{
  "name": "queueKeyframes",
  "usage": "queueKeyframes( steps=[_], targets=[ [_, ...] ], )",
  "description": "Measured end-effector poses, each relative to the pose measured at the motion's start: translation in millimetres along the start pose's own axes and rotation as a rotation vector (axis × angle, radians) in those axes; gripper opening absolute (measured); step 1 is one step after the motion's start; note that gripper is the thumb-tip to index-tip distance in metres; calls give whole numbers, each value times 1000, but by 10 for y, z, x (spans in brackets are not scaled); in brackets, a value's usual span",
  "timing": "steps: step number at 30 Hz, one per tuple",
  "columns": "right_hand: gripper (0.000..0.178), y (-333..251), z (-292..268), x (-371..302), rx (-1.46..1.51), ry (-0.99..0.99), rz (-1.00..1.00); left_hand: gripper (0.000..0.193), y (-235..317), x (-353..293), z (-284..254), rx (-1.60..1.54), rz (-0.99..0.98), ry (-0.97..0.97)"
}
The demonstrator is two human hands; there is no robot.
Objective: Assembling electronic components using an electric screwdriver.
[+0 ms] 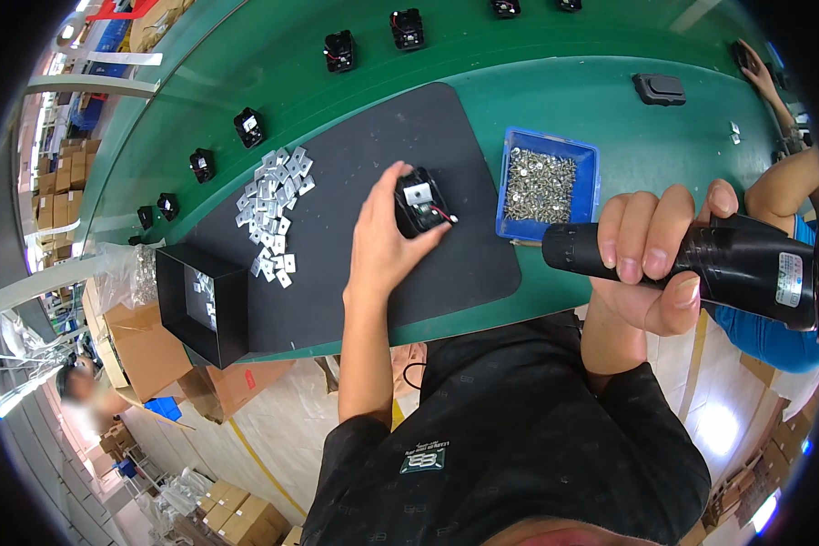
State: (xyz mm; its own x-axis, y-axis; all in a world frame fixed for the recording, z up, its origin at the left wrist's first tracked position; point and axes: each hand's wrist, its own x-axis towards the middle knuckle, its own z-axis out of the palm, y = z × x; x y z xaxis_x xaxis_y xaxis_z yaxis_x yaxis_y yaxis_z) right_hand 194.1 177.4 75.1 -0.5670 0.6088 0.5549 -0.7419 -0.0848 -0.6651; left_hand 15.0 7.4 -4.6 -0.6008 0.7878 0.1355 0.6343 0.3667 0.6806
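Observation:
My left hand (382, 238) is closed around one side of a small black plastic housing (409, 221) on the dark grey mat (446, 273). Inside that housing sit a silvery metal plate (419, 193) with a hole and a thin red wire ending in a white connector. My right hand (653, 250) grips a black electric screwdriver (737, 259), held sideways above the table's near right part. Just beyond its front end stands a blue bin (594, 187) of loose screws (539, 185). Left of my left hand, many small metal plates (271, 214) lie scattered on the mat.
A black open box (230, 314) with several plates stands at the mat's left corner. Several black housings (339, 52) line the green surface (273, 68) beyond. A dark grey case (660, 89) lies at the back right. Another person's hand (757, 68) touches a dark part farther right.

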Motion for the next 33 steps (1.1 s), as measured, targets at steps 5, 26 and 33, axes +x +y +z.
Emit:
queueKeyframes(
  steps=[5,26,33],
  targets=[
    [62,41,191,73,21,115,10,89,380,-174,64,-107,156,-59],
    [46,234,177,15,37,102,-3,81,652,-193,123,-154,209,-64],
    [36,253,129,23,28,-28,44,72,665,-105,87,-167,243,-72]
  ],
)
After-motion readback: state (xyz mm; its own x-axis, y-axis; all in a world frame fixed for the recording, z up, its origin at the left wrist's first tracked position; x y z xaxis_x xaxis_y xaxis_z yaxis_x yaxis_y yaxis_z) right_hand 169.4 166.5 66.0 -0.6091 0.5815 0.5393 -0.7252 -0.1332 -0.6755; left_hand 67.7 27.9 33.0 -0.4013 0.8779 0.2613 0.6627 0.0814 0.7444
